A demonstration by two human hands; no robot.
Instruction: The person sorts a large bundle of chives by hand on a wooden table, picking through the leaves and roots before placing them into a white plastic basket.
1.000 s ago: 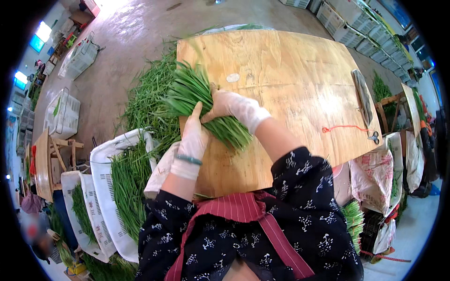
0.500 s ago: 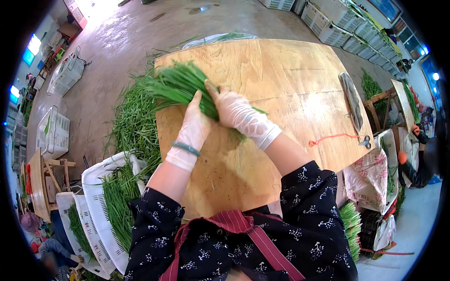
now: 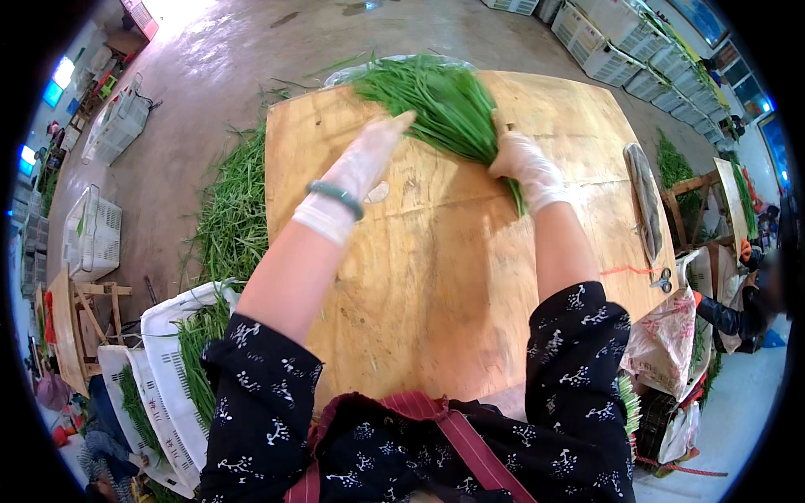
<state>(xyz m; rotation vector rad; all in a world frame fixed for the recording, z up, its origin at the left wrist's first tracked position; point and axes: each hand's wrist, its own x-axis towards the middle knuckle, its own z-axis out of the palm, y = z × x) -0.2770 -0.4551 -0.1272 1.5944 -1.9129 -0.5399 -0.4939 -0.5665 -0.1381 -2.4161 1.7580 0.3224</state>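
Note:
A thick bunch of green chives (image 3: 440,105) lies fanned across the far part of the wooden board (image 3: 402,277), its leaves spreading to the far left and its narrower end slanting toward me. My right hand (image 3: 520,163), in a whitish thin glove, is closed round that narrower end. My left hand (image 3: 369,159), gloved the same way and with a green bangle on the wrist, is at the left edge of the leaves. Motion smears its fingers, so their grip is unclear. Beside the left wrist, a small pale round patch (image 3: 376,193) shows on the board.
Loose green leaves (image 3: 231,210) are heaped left of the board. White crates (image 3: 172,352) of greens stand at the near left. Along the right edge lie a dark grey long object (image 3: 643,201), a red string (image 3: 625,270) and scissors (image 3: 664,281). A person's arm (image 3: 721,314) shows at right.
The chives have moved away from me and to the right, from the board's left edge to its far middle, and now fan out wider. My hands have moved farther apart.

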